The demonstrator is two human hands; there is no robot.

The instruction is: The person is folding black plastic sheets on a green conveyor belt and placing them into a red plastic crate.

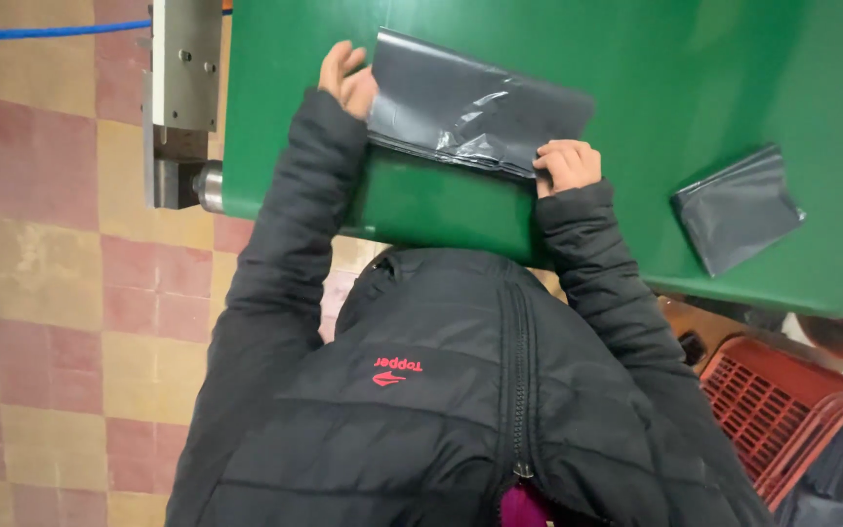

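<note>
A grey plastic bag (475, 102), flat and glossy with creases that catch the light, lies on the green bench (695, 88) just in front of the person. It is roughly rectangular and sits tilted, its near edge running from upper left to lower right.

The left hand (346, 80) is at the bag's left end. Its fingers (336, 60) are curled around that edge, gripping the bag, with the palm side turned up toward the camera. The right hand (566, 164) presses on the bag's near right corner; its fingers (556, 156) are bent closed over the plastic, pinching the corner against the bench. Both arms are in the sleeves of a black quilted jacket (441, 390), which has a small red emblem on the chest and a zip down the front.

A second grey bag (739, 208), smaller and folded into a near square, lies flat on the bench to the right, well apart from the first and near the bench's edge.

Past the bench's left end stands a grey metal block (185, 68) with bolt heads, and a roller end (209, 185) shows below it. A blue cable (51, 32) runs along the top left. The floor (41, 293) is of red and yellowish tiles. At the lower right is a red plastic crate (773, 400) with a slotted wall, holding dark grey plastic.
</note>
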